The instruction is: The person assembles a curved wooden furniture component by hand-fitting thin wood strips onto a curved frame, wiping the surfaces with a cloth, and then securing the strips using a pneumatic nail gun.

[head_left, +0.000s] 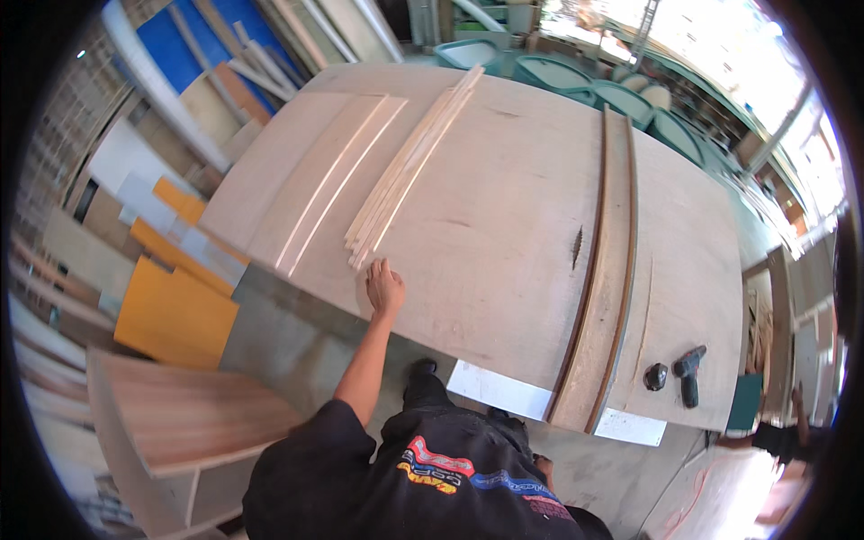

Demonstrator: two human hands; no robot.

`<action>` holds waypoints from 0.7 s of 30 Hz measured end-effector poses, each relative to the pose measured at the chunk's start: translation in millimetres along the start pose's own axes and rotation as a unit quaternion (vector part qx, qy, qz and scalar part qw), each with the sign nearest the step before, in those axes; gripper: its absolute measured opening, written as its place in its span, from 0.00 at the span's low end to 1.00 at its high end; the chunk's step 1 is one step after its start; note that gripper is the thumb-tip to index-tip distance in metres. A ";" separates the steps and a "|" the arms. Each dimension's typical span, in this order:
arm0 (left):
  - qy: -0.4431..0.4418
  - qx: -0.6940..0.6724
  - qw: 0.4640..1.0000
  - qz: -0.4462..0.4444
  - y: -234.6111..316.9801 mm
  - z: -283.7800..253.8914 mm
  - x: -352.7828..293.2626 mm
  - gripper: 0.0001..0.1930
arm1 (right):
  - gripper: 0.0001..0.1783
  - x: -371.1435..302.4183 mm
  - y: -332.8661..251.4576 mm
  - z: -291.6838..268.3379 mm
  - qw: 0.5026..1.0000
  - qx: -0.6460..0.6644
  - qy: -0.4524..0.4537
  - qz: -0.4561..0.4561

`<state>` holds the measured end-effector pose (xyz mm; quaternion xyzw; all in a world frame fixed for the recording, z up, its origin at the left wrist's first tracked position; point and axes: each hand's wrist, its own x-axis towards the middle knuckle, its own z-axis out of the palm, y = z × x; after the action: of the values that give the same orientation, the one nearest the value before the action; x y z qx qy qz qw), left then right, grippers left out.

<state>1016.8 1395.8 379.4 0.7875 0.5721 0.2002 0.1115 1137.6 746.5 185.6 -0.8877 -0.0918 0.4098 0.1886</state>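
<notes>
My left hand (385, 286) reaches over the table's near edge, fingers stretched out and slightly bent. It is just beside the near ends of a bundle of long, thin pale wood strips (409, 171); I see nothing in its grip. Left of the bundle lie a wide flat wood board (328, 175) and a narrow strip (346, 189) alongside it. My right hand (543, 466) hangs low by my side, mostly hidden by my shirt, so its fingers do not show. All the wood rests on a large pale wooden table (504, 234).
A long brown-edged channel-like board (607, 270) crosses the table's right part. Beyond it lie a cordless drill (689, 373) and a small black object (655, 376). A wood-grain cabinet (193, 405) stands lower left, green oval frames (553, 74) behind. Another person's arm (778, 439) shows right.
</notes>
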 end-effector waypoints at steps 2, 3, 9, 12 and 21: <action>0.018 0.099 0.992 0.070 1.0 13.6 57.1 0.25 | 0.21 -20.1 -26.1 47.1 0.996 0.000 0.058 -0.061; -0.002 0.163 0.979 0.118 -5.8 19.7 82.5 0.28 | 0.22 -38.1 -39.2 59.0 0.992 -0.009 0.084 -0.098; -0.023 0.153 0.981 0.117 -49.1 77.5 112.3 0.25 | 0.21 -91.7 -122.2 135.1 0.996 0.076 0.037 -0.031; -0.149 0.180 0.960 0.152 -18.2 53.3 102.7 0.24 | 0.21 -121.3 -133.9 159.0 0.989 0.138 0.031 0.036; -0.140 -0.061 0.986 0.060 -33.5 56.4 102.6 0.15 | 0.16 -150.0 -178.0 205.1 0.743 0.585 0.115 0.304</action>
<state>1040.4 1506.6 334.6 0.8322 0.4897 0.1286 0.2261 882.7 914.4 241.0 -0.6243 0.4627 0.3137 0.5457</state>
